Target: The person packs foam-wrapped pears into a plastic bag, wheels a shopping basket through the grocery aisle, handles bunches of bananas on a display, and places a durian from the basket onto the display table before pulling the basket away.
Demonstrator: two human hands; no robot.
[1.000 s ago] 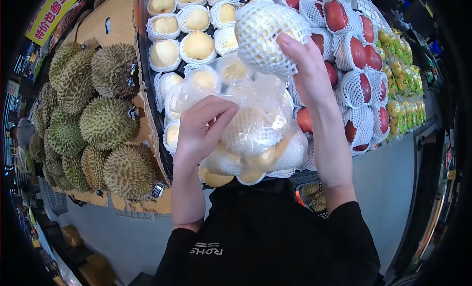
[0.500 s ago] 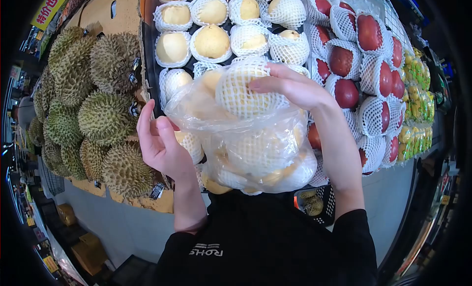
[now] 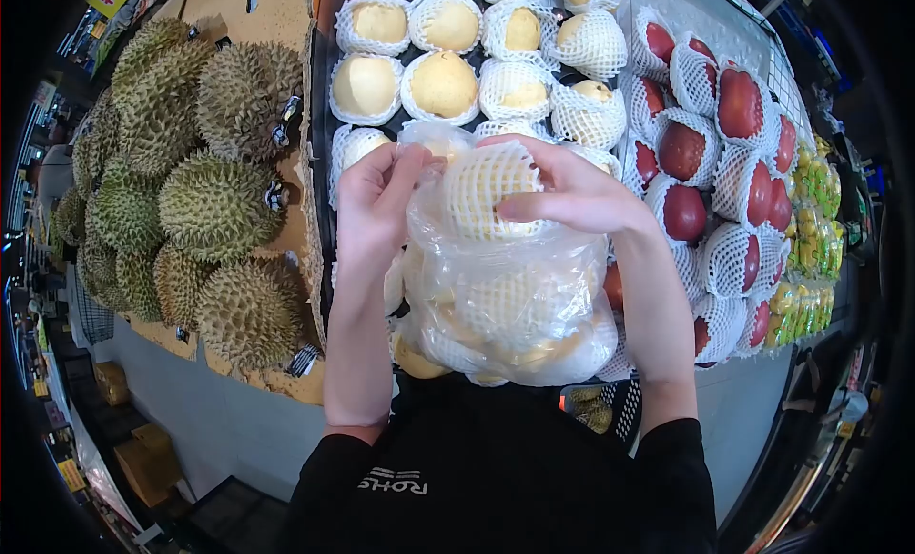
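In the head view, a clear plastic bag (image 3: 505, 302) bulges with several pale yellow pears in white foam nets. My right hand (image 3: 581, 187) is closed around one netted pear (image 3: 491, 192) at the bag's mouth, thumb on its near side. On the other side of the mouth, my left hand (image 3: 381, 197) pinches the bag's rim between thumb and fingers. The bag hangs over the near end of the pear display, and its lower part rests close to my black shirt. The far side of the held pear is hidden.
Rows of netted pears (image 3: 443, 84) lie beyond the bag. Spiky durians (image 3: 214, 206) are heaped on cardboard at left. Red netted fruit (image 3: 681, 151) fills the right side, with green-yellow packed fruit (image 3: 810, 230) farther right. A black basket (image 3: 624, 411) stands below the display.
My left hand, open beside the bag before, has moved right and up and now grips its rim. My right hand still holds the netted pear. The view has shifted slightly.
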